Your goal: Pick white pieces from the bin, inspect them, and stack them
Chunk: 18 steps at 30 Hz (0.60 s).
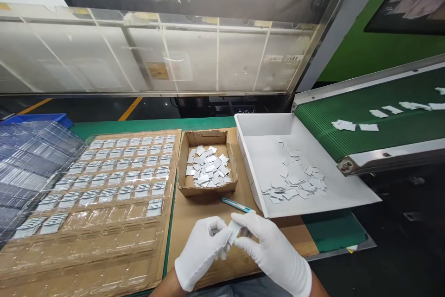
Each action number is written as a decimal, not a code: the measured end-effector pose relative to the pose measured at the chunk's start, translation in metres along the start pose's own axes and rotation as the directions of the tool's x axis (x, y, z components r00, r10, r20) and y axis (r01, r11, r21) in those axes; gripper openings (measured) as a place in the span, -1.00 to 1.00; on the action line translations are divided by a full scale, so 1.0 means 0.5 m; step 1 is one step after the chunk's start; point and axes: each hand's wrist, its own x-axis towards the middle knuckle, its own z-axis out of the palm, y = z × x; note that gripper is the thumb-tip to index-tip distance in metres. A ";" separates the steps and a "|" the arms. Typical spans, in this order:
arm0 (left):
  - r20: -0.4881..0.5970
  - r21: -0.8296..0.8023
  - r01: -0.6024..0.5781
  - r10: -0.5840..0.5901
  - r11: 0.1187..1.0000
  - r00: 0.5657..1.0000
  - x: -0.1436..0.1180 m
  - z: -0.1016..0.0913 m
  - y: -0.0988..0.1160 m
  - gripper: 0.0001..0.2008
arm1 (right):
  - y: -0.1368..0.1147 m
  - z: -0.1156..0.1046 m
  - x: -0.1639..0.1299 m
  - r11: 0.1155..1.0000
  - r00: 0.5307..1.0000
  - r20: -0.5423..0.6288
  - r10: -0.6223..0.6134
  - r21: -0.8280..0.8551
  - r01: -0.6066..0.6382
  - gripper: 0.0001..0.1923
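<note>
Both my hands wear white gloves and meet at the bottom middle. My left hand (203, 250) and my right hand (271, 250) pinch one small white flat part (233, 231) between their fingertips, above a brown cardboard sheet (194, 213). A teal-handled knife (236, 204) lies on the cardboard just beyond my fingers. Further back, a small cardboard box (207, 188) holds several of the same white parts. To the left lies a clear plastic blister tray (104, 223) whose upper rows of pockets hold parts while its near rows are bare.
A white plastic bin (344, 195) at the right holds several loose parts below the end of a green conveyor belt (365, 111) carrying more. A stack of clear trays (24, 162) sits far left. A transparent guard panel (156, 56) stands behind the bench.
</note>
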 end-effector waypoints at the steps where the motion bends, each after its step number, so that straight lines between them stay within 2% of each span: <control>1: 0.010 -0.007 0.002 -0.002 1.000 1.000 -0.002 0.003 -0.002 -0.68 | -0.001 -0.002 -0.002 0.997 0.999 0.021 0.044 0.058 -0.045 -0.71; 4: 0.028 -0.054 0.017 -0.015 0.998 0.999 -0.008 0.012 -0.008 -0.61 | -0.001 0.002 -0.006 0.963 0.982 0.005 0.189 0.195 -0.186 -0.80; 8: 0.019 -0.149 0.057 -0.055 0.987 0.998 -0.011 0.023 -0.013 -0.45 | 0.003 0.020 -0.015 0.904 0.942 -0.035 0.333 0.297 -0.308 -0.77; 10: 0.011 -0.198 0.060 -0.059 0.978 0.998 -0.008 0.027 -0.020 -0.40 | 0.009 0.029 -0.021 0.883 0.930 -0.052 0.365 0.337 -0.327 -0.74; 13: 0.000 -0.248 0.005 -0.006 0.969 1.000 -0.003 0.030 -0.038 -0.40 | 0.021 0.040 -0.030 0.863 0.918 -0.074 0.390 0.378 -0.336 -0.70; 18: 0.009 -0.250 -0.059 0.063 0.966 0.998 -0.005 0.032 -0.060 -0.39 | 0.027 0.046 -0.040 0.839 0.907 -0.083 0.412 0.423 -0.343 -0.70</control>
